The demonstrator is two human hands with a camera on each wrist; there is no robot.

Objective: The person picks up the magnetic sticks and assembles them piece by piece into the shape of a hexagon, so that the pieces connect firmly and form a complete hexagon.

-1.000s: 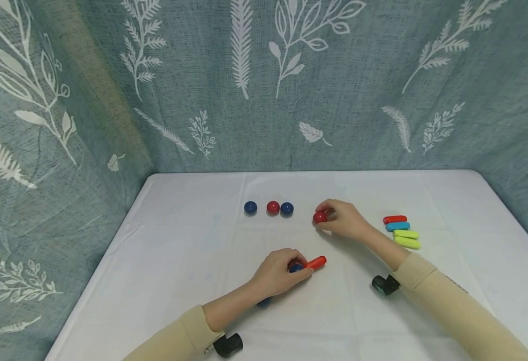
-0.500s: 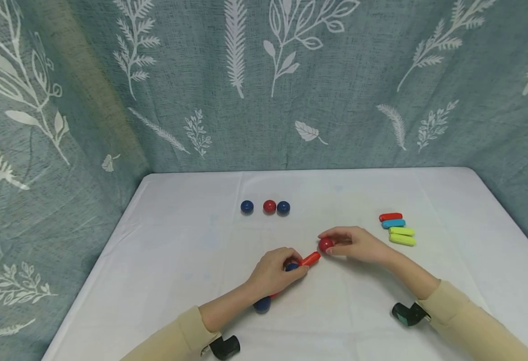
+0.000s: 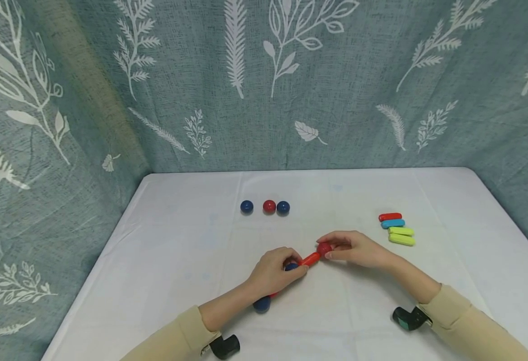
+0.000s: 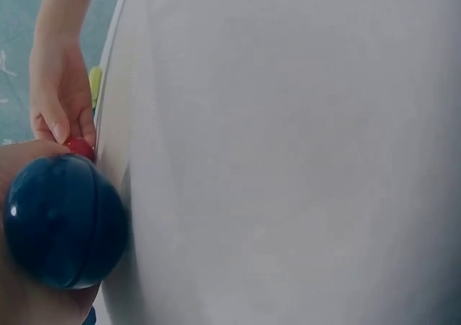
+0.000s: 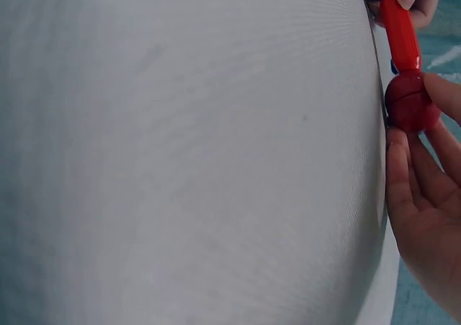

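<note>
In the head view my left hand [image 3: 273, 273] grips a blue ball [image 3: 292, 267] with a red rod [image 3: 310, 259] running from it. The thumb lies along the rod, near the ball. Behind that hand another blue ball [image 3: 261, 304] shows, with a bit of red between it and the wrist. My right hand [image 3: 358, 250] pinches a red ball [image 3: 323, 249] between thumb and fingers. In the right wrist view this red ball [image 5: 410, 105] meets the free end of the rod [image 5: 401, 33]. A blue ball [image 4: 65, 220] looms large in the left wrist view.
Farther back on the white-covered table [image 3: 191, 240] lie a blue ball [image 3: 246, 207], a red ball [image 3: 269, 206] and another blue ball [image 3: 283, 208]. To the right lie a red rod [image 3: 390, 216], a blue rod [image 3: 392, 223] and two yellow-green rods [image 3: 401, 239]. A patterned curtain [image 3: 254, 125] hangs behind.
My right hand has brought the red ball nearer, from beside the back row to the end of the red rod. The left hand has stayed nearly in place.
</note>
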